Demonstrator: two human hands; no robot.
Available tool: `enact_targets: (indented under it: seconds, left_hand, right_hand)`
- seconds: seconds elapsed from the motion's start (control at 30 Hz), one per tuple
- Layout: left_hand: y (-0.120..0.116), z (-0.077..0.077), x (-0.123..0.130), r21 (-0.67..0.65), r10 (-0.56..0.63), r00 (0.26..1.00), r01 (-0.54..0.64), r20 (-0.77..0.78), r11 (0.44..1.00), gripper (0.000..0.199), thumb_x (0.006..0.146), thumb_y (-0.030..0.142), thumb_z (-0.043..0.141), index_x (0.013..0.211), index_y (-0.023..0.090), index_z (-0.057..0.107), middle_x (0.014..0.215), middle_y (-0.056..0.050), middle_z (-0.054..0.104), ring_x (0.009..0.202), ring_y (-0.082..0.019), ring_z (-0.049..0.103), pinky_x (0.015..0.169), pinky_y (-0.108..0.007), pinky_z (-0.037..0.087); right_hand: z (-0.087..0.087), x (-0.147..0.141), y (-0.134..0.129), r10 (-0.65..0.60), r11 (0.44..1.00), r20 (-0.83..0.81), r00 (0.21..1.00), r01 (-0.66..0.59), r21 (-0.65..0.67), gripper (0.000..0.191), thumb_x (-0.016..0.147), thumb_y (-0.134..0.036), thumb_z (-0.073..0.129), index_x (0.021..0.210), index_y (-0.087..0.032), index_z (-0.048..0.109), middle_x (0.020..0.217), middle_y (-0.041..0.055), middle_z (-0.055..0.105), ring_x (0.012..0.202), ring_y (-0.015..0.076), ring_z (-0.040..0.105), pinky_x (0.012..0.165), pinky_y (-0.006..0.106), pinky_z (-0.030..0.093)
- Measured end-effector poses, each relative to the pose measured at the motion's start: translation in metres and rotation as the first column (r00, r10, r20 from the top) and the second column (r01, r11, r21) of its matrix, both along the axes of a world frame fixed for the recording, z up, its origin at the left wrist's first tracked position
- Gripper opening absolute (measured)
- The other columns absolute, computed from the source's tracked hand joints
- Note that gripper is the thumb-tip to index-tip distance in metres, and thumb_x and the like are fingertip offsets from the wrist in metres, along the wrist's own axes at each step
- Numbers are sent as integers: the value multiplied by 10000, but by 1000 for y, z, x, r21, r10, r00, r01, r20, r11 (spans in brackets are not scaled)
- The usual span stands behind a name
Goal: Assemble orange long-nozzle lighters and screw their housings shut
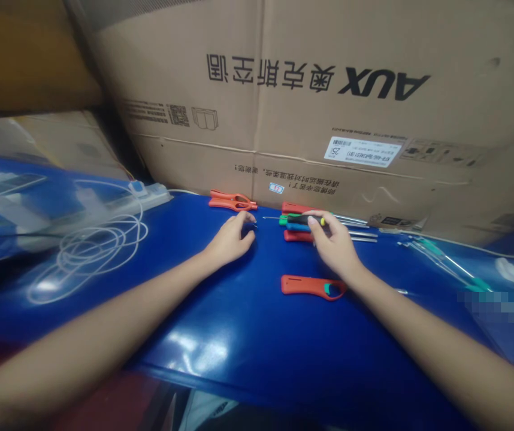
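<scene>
My right hand [335, 242] grips a screwdriver [302, 219] with a black handle and a yellow end, its thin shaft pointing left. Under it, partly covered, lie red-handled long-nosed lighters [296, 236] with metal tubes, and green and blue handles among them. My left hand [232, 239] hovers left of the screwdriver's tip, thumb and forefinger curved and apart. A tiny dark sliver shows by its fingertips, too small to name. Just behind that hand lie orange plastic handle pieces [230, 200]. Nearer to me, an orange lighter [306, 285] with a green trigger is partly behind my right wrist.
A large cardboard box [221, 131] stands along the back of the blue table [239, 335]. On the left are a coiled white cable [99, 239] and a power strip [151, 197]. Metal tubes with green parts [450, 260] lie at the right.
</scene>
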State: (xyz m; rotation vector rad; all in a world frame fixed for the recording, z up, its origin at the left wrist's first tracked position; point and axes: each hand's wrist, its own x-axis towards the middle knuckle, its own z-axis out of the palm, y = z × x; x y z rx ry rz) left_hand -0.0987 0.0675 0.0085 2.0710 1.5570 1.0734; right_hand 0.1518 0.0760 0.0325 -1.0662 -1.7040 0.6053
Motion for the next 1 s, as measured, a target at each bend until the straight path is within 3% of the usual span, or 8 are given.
enact_targets:
  seconds: [0.07, 0.13, 0.27, 0.37, 0.43, 0.53, 0.67, 1.0]
  left_hand:
    - [-3, 2, 4, 26, -12, 998, 10, 62, 1000, 246, 869, 225, 600, 1111, 185, 592, 1205, -104, 690, 1174, -264, 638, 1061, -455, 485]
    - [-9, 3, 10, 40, -47, 990, 43, 129, 998, 307, 884, 289, 636, 1168, 178, 599, 1250, -107, 681, 1190, -249, 635, 1074, -440, 482]
    - [-29, 7, 30, -3, -188, 950, 195, 248, 981, 446, 835, 373, 740, 1223, 185, 624, 1253, -90, 703, 1152, -214, 671, 1033, -377, 532]
    - [-47, 13, 44, -85, -291, 878, 347, 381, 934, 372, 813, 342, 765, 1135, 174, 687, 1188, -84, 742, 1102, -209, 704, 1007, -365, 555]
    - [-58, 17, 52, -116, -294, 821, 395, 489, 911, 274, 823, 296, 750, 1060, 162, 717, 1104, -80, 770, 1035, -204, 727, 967, -361, 575]
    - [-70, 22, 58, -110, -244, 798, 359, 551, 927, 163, 822, 273, 754, 946, 166, 746, 1005, -59, 791, 953, -200, 745, 897, -335, 601]
    - [-76, 27, 58, -88, -210, 830, 296, 516, 951, 125, 836, 281, 762, 920, 189, 771, 950, -31, 795, 892, -184, 747, 830, -285, 607]
    - [-77, 33, 56, 36, -274, 883, 282, 381, 959, 59, 855, 223, 755, 886, 203, 801, 915, -41, 787, 826, -179, 734, 812, -292, 599]
  right_hand:
    - [7, 8, -9, -32, 998, -69, 997, 29, -50, 316, 924, -473, 572, 1044, -199, 674, 750, 14, 636, 636, 161, 575, 613, 315, 501]
    - [15, 18, -22, -60, 994, -134, 989, 47, -95, 328, 927, -490, 576, 1039, -198, 676, 657, -24, 563, 554, 132, 513, 546, 285, 469]
    - [27, 34, -50, -75, 968, -410, 909, -33, -250, 313, 854, -489, 688, 970, -198, 695, 741, -8, 550, 610, 121, 505, 489, 248, 449]
    - [30, 41, -64, -114, 942, -559, 821, -90, -324, 301, 796, -467, 760, 903, -193, 698, 763, -7, 528, 610, 111, 499, 473, 234, 434]
    - [29, 43, -68, -130, 931, -607, 784, -115, -347, 287, 793, -461, 768, 866, -194, 690, 725, -19, 493, 596, 108, 491, 472, 230, 426]
    - [25, 46, -69, -134, 907, -653, 746, -173, -383, 272, 810, -455, 757, 836, -197, 675, 687, -33, 445, 575, 100, 467, 473, 224, 417]
    - [21, 48, -69, -115, 881, -671, 733, -237, -410, 271, 851, -439, 719, 778, -190, 639, 684, -34, 428, 556, 91, 452, 471, 222, 412]
    - [24, 55, -68, -105, 867, -660, 744, -257, -428, 260, 882, -424, 674, 756, -197, 667, 654, -33, 410, 520, 89, 412, 461, 228, 377]
